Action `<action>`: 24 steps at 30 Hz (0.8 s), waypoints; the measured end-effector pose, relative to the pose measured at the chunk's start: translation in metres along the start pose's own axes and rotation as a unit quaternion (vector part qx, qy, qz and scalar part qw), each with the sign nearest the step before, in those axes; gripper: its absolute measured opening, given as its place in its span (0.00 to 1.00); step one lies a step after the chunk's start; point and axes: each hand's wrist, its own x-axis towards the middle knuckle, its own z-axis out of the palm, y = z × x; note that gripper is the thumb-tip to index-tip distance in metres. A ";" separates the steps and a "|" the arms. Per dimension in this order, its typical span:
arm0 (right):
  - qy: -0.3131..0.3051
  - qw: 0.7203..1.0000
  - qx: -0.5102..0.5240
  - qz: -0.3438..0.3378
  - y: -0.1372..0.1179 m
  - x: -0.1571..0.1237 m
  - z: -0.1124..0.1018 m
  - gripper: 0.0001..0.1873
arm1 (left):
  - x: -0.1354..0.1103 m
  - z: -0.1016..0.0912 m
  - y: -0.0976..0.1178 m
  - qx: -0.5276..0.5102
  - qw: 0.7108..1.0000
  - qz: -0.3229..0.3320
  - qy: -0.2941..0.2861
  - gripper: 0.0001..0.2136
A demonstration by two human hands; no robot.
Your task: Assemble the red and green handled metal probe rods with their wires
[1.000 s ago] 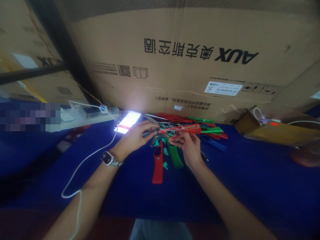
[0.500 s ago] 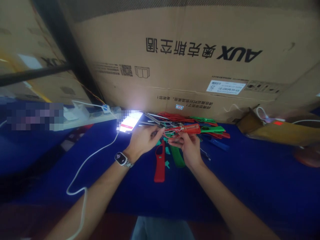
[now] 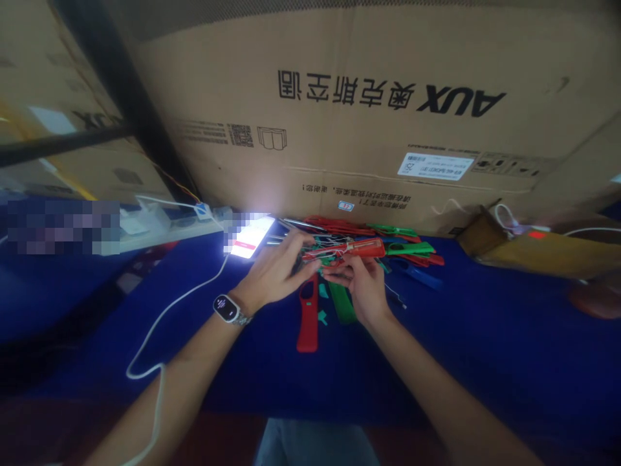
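Note:
My right hand (image 3: 366, 285) is closed on a red lighter casing (image 3: 366, 248), tilted slightly, with its hollow side showing a pale inner part and thin wires. At the casing's left end, my left hand (image 3: 279, 265) has its thumb below and fingers above, pinching around it; the exact contact is hard to make out. Below the hands, a loose red casing half (image 3: 307, 323) with a finger loop lies on the blue cloth, beside a green casing (image 3: 342, 303) and small teal pieces (image 3: 323, 317).
Behind the hands is a pile of red casings (image 3: 334, 226), green casings (image 3: 412, 248) and metal rods. A blue casing (image 3: 422, 274) lies right. A lit phone (image 3: 252, 237) with a white cable (image 3: 169, 310) stands left. A large carton (image 3: 339, 149) walls the back; an open box (image 3: 524, 255) is right.
My left hand has spread its thumb and fingers wider around the casing's left end. The right hand keeps hold of the casing. The whole view has shifted slightly.

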 end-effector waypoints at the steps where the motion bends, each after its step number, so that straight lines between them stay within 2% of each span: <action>1: 0.001 1.000 0.001 0.000 0.000 0.001 0.000 0.10 | 0.000 0.000 0.000 -0.009 1.000 0.014 0.002 0.15; 6: 0.005 1.000 0.007 0.005 -0.001 0.002 -0.001 0.09 | -0.001 -0.001 0.001 -0.032 0.999 0.017 -0.001 0.08; 10: 0.001 1.000 0.006 0.005 -0.002 0.002 -0.001 0.09 | -0.002 0.000 -0.001 -0.050 0.998 0.015 0.031 0.12; 13: 0.004 1.000 0.005 0.008 -0.001 0.002 -0.001 0.09 | -0.002 0.001 -0.003 -0.041 0.999 0.016 0.022 0.14; 18: 0.010 1.000 -0.004 0.004 0.000 0.004 -0.003 0.11 | -0.001 0.007 -0.008 -0.075 0.996 0.042 0.009 0.02; 21: 0.016 1.000 -0.012 0.001 -0.001 0.004 -0.004 0.11 | 0.001 0.011 -0.011 -0.113 0.990 0.076 0.020 0.02; 24: 0.017 1.000 -0.026 -0.002 -0.002 0.004 -0.005 0.11 | 0.003 0.010 -0.012 -0.102 0.990 0.087 0.046 0.01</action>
